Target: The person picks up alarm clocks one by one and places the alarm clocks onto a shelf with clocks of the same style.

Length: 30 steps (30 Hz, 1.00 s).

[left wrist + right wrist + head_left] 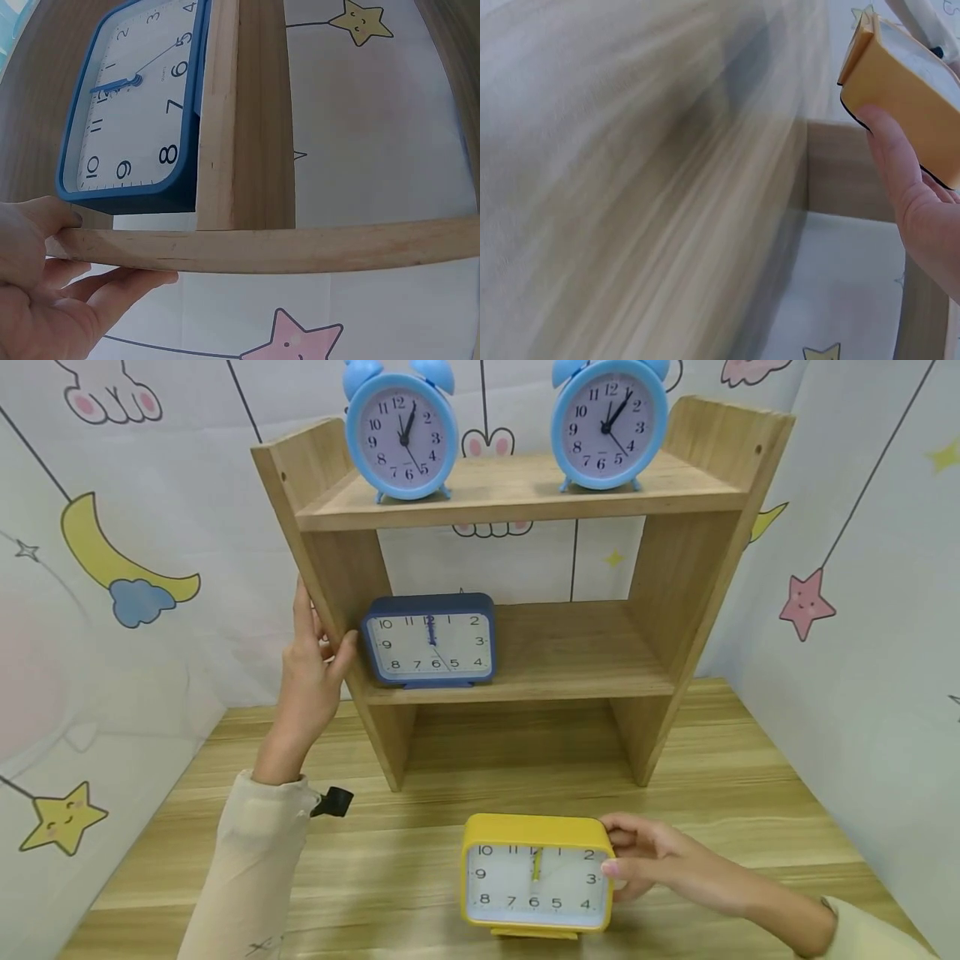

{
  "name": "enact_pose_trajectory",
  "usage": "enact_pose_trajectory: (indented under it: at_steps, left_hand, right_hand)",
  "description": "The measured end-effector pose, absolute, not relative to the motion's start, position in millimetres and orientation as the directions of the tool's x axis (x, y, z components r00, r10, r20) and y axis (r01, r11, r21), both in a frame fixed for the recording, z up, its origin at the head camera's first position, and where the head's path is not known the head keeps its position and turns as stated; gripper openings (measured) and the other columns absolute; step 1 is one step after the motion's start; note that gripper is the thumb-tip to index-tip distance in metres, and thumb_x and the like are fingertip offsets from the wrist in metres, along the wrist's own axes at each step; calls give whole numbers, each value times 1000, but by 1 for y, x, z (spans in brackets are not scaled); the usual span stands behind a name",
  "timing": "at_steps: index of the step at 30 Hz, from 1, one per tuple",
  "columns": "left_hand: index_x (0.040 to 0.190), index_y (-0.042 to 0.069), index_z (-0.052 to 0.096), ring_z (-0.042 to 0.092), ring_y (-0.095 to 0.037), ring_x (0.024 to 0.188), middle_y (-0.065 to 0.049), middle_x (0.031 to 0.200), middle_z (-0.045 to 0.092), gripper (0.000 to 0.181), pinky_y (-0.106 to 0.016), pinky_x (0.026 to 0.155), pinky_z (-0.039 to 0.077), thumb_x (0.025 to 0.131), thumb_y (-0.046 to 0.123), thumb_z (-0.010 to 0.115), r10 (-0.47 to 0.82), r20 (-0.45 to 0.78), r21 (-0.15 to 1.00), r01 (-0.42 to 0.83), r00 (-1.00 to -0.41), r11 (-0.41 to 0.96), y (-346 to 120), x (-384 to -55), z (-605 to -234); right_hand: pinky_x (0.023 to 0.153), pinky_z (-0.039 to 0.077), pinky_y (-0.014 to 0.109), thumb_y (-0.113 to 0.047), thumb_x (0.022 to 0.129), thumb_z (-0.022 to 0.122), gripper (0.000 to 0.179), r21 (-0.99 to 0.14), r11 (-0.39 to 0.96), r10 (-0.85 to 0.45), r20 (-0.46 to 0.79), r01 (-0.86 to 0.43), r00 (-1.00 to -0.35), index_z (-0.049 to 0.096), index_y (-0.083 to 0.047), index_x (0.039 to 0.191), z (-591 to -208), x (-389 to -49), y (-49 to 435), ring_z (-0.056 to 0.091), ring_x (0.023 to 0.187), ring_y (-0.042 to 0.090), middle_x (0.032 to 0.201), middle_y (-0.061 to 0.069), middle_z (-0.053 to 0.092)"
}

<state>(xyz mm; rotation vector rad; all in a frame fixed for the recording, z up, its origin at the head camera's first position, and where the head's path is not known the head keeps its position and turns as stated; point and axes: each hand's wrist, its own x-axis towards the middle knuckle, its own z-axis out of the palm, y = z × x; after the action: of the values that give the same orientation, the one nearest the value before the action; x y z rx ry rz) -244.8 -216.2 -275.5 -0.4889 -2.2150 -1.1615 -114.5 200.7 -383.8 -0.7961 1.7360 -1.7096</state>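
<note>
My right hand [648, 860] grips a yellow rectangular alarm clock [536, 829] by its right side, thumb on the front edge and fingers behind. Upright and facing me, the clock appears in front of the wooden shelf [525, 691]; the right wrist view shows the clock's yellow casing [904, 105] against the palm side. With my left hand [311, 668] I hold the shelf's left side panel, the thumb inside and the fingers along the outer face. Close to that thumb, a blue rectangular alarm clock [431, 652] stands at the left end of the middle shelf.
Two round light-blue twin-bell clocks, one at left [403, 439] and one at right [611, 427], stand on the top board. The shelf rests on a wood-grain table [360, 860]. White printed cloth walls [135, 677] enclose the back and sides.
</note>
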Motion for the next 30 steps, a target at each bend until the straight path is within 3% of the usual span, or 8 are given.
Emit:
enact_pose_trajectory:
  at_steps: [17, 30]
  left_hand:
    - [161, 27, -2, 62, -48, 108, -17, 154, 39, 82, -58, 87, 54, 103, 6, 51, 49, 656, 607, 565, -753, 559, -216, -245, -275]
    - [161, 26, 0, 63, -48, 107, -18, 153, 39, 81, -57, 87, 55, 103, 6, 52, 43, 666, 595, 566, -744, 571, -216, -246, -276]
  right_hand:
    - [81, 58, 55, 2, 103, 44, 33, -993, 31, -706, 61, -116, -706, 45, 9, 135, -351, -132, 225, 66, 106, 36, 124, 23, 64]
    - [81, 58, 55, -1, 104, 46, 28, -987, 96, -663, 32, -128, -748, 48, 5, 131, -334, -141, 236, 66, 104, 33, 120, 20, 65]
